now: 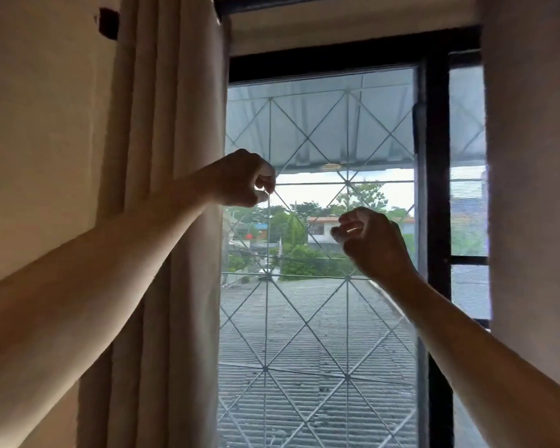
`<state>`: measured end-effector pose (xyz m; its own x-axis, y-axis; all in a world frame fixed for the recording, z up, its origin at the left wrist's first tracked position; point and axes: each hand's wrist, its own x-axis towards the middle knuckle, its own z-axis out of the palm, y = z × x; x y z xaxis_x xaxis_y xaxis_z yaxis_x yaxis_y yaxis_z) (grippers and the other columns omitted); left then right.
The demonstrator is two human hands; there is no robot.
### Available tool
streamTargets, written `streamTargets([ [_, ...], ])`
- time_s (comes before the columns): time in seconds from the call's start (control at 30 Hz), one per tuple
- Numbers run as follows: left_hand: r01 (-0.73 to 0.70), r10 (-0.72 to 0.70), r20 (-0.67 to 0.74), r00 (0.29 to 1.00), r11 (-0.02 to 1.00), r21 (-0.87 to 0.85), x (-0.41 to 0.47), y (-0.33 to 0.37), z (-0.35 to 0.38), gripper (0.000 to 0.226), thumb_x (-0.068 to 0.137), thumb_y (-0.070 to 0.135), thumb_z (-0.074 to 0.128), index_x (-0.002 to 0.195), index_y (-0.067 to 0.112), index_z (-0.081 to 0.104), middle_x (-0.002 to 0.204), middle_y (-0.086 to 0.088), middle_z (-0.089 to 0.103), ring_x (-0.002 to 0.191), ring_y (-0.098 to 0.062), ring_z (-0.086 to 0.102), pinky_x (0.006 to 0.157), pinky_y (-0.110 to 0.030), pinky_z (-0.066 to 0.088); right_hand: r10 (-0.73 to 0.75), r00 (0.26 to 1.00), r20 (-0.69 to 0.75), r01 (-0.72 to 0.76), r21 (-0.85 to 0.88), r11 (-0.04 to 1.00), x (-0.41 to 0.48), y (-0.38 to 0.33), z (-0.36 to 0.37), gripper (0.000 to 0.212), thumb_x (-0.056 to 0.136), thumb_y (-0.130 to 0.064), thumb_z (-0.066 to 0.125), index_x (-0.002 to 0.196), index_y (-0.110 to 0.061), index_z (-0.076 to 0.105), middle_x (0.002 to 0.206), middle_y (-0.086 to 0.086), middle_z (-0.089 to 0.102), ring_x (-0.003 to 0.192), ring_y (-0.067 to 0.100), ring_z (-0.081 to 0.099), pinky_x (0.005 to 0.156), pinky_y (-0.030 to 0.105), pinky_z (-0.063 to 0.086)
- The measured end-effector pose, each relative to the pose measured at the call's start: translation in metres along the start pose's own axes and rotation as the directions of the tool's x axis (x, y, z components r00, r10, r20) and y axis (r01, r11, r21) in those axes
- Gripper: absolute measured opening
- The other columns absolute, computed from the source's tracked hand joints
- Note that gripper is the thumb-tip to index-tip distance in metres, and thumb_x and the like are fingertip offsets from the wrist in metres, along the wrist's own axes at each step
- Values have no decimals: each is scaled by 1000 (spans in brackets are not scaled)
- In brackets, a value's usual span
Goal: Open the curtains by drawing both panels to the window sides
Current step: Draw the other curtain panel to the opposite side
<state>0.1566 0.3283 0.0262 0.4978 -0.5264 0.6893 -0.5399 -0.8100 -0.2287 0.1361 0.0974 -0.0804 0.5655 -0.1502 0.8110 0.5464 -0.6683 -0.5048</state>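
The left curtain panel [175,221], beige and in folds, hangs bunched at the window's left side. The right curtain panel [530,189] hangs at the right edge and covers part of the right pane. Between them the window [320,124] shows, with a dark frame and a diamond-pattern grille. My left hand [244,179] is raised just right of the left panel's edge, fingers curled shut with no cloth visibly in them. My right hand [374,244] is a loose fist in front of the glass, apart from both panels.
A dark vertical window post [437,189] stands between the two panes. A cream wall [39,124] lies left of the curtain, with a small dark bracket [109,23] near the top. Outside are a corrugated roof, trees and houses.
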Motion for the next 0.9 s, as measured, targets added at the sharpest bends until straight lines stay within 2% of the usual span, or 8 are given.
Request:
streamTargets([
  [0.07,-58,57,-18,998,998,-24,18,24,14,14,77,17,73,89,19,67,88,5,67,87,-12,61,75,-21,47,2,999,-54,-7,-95,995,-5,18,-35,25,79,-30,67,102,-18,65,99,-3,72,93,16,65,90,39,50],
  [0.17,-134,130,-73,989,990,-47,47,64,35,22,75,23,76,92,25,61,96,4,64,90,-14,58,83,-33,48,-20,991,-133,-15,-259,966,-13,44,-86,25,82,-33,63,103,-20,63,102,-4,70,94,16,63,87,37,50],
  [0.33,-288,275,-124,953,952,-104,92,133,64,44,73,30,78,111,27,56,119,4,59,110,-15,53,97,-32,42,-66,962,-266,-61,-444,894,-19,80,-160,23,82,-38,60,98,-21,62,102,-3,70,98,21,63,85,39,52],
  [0.43,-390,376,-167,911,919,-59,114,174,77,57,73,32,78,123,24,52,129,1,54,122,-17,47,104,-35,39,-142,921,-363,-74,-521,851,-22,97,-192,26,81,-39,61,100,-22,62,101,-2,70,97,23,63,81,34,51],
  [0.57,-460,449,-220,866,888,5,136,219,88,66,73,31,77,132,25,47,139,-2,48,132,-20,40,109,-37,37,-198,869,-453,-100,-554,827,-25,114,-219,41,79,-48,60,109,-20,55,111,3,66,104,26,60,84,38,50],
  [0.67,-505,503,-273,820,860,70,150,245,88,68,72,29,78,133,23,48,138,-5,50,128,-22,44,106,-37,39,-203,843,-499,-137,-562,815,-26,125,-228,53,75,-53,62,113,-19,50,116,5,61,110,29,54,88,43,48],
  [0.9,-537,567,-313,762,823,185,184,282,90,68,73,27,77,134,22,47,140,-5,48,128,-23,43,97,-43,47,-112,855,-507,-201,-522,829,-22,153,-228,73,69,-58,66,123,-14,44,121,10,53,114,30,47,96,41,42],
])
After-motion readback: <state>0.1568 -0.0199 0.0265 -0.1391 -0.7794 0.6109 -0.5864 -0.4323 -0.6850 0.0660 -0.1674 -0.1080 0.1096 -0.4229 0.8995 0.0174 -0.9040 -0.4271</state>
